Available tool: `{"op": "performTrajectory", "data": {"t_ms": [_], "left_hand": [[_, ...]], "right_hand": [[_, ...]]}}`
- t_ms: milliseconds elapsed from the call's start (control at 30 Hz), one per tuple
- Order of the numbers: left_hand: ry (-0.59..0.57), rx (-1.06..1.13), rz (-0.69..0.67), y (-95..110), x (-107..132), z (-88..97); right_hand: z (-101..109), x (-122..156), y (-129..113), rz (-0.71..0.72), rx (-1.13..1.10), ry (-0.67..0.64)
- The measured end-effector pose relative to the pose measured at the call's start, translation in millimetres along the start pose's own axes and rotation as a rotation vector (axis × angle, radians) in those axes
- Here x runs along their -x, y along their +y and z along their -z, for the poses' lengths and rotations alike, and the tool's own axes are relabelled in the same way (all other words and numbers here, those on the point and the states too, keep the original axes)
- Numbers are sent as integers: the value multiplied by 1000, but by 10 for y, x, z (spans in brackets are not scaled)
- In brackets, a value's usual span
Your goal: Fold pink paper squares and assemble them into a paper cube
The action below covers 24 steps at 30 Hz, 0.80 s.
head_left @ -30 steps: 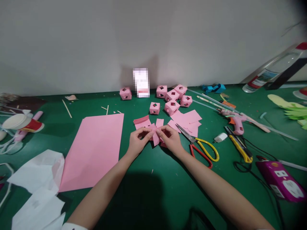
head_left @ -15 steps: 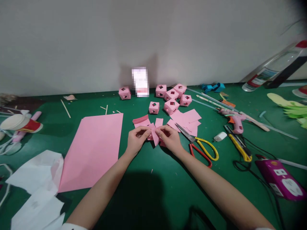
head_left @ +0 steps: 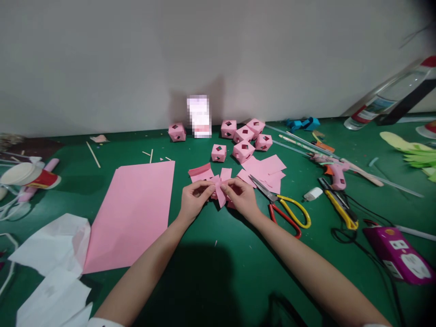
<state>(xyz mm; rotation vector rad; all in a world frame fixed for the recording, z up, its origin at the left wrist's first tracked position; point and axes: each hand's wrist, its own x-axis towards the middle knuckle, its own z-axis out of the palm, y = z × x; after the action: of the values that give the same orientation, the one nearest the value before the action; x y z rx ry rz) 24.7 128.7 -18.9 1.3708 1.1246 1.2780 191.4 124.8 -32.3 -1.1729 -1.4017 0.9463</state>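
Between my hands is a folded piece of pink paper (head_left: 221, 194), with flaps pointing up and down. My left hand (head_left: 195, 199) pinches its left side between thumb and fingers. On the other side my right hand (head_left: 241, 196) grips it the same way. Partly behind the fingers lie more pink pieces, among them a creased strip (head_left: 200, 172). Cut pink paper pieces (head_left: 264, 170) are piled just beyond my right hand. Scissors (head_left: 277, 200) with one red and one yellow handle lie beside that hand, blades partly apart. Several pink paper cubes (head_left: 219, 153) with diamond-shaped holes stand farther back.
Large pink sheets (head_left: 136, 213) and crumpled white paper (head_left: 51, 250) lie left, near a paper cup (head_left: 30, 175). On the right are a pink glue gun (head_left: 335, 172), a yellow utility knife (head_left: 340, 206), a purple box (head_left: 398, 254) and a cable. A bottle (head_left: 384, 100) leans against the wall.
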Motion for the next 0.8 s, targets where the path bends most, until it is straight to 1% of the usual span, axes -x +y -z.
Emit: {"op": "performTrajectory", "data": {"t_ms": [233, 333, 467, 567, 800], "left_hand": [[-6, 1, 5, -1, -2, -1], [-14, -8, -3, -14, 13, -1], [17, -87, -31, -29, 38, -3], [32, -106, -26, -40, 43, -1], [-14, -65, 9, -53, 26, 12]], "right_hand": [[-6, 3, -1, -13, -6, 2], [-8, 4, 2, 5, 26, 0], [-5, 9, -13, 58, 79, -16], [0, 12, -33, 61, 82, -23], [16, 9, -60, 35, 37, -35]]}}
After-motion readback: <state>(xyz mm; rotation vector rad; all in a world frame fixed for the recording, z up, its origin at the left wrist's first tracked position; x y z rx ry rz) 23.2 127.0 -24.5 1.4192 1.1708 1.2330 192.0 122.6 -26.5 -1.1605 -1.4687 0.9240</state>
